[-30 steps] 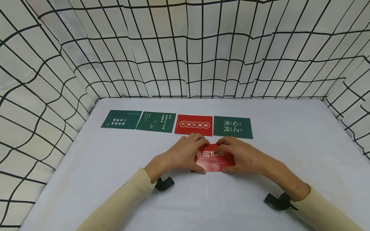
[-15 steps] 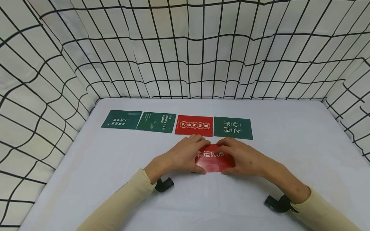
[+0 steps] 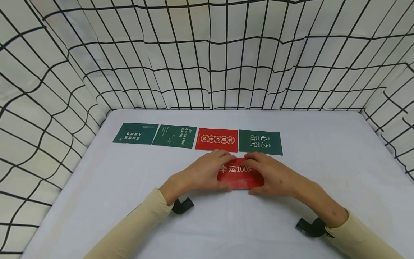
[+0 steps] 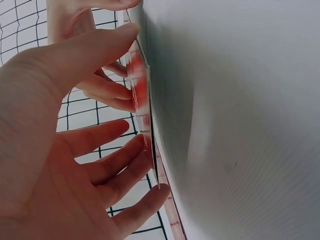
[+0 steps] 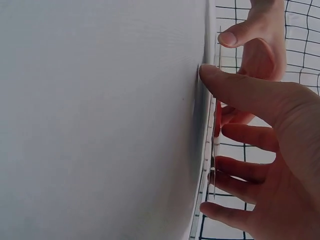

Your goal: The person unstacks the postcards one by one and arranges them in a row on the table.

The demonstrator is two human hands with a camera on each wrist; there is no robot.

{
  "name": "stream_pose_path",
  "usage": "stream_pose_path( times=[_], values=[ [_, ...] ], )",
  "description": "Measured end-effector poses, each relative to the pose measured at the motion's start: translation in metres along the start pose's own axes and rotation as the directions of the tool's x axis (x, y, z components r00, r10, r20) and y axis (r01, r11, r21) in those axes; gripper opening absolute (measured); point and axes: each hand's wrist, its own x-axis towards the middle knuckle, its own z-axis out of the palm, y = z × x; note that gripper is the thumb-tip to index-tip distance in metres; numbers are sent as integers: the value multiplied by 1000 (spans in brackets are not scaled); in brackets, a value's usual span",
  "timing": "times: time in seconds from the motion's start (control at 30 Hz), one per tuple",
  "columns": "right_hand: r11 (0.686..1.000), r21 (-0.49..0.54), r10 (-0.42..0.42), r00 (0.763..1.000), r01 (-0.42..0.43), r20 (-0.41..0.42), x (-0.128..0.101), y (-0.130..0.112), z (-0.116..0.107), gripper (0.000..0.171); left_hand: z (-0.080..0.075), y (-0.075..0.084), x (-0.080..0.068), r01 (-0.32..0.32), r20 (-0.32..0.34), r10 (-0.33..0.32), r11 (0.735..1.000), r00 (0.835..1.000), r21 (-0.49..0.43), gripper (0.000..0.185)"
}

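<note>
A red card [image 3: 240,178] with white characters and "100%" lies crosswise between the two hands, its ends partly hidden. My left hand [image 3: 208,173] holds its left end, thumb at the near edge and fingers at the far edge. The right end is held the same way by my right hand [image 3: 275,177]. In the left wrist view the card [image 4: 142,92] is seen nearly edge-on, slightly off the white cloth. Only a thin red strip of the card [image 5: 218,120] shows in the right wrist view.
Beyond the hands lies a row of cards: a dark green card [image 3: 136,133], a second green card [image 3: 174,136], a red card [image 3: 216,145] and a third green card [image 3: 271,143]. They rest on a white-covered table [image 3: 323,151]. Black-lined white curtains [image 3: 220,54] enclose the back and sides.
Both hands have shifted the held red card slightly away from the body and a little to the right. A pale reflection on it has faded. The row of cards stays put.
</note>
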Motion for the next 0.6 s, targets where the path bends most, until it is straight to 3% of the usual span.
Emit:
stream_pose_path(
  times=[0.6],
  values=[
    [996, 73, 43, 999, -42, -14, -7, 4, -31, 81, -10, 6, 7, -8, -46, 7, 1000, 999, -16, 93]
  ],
)
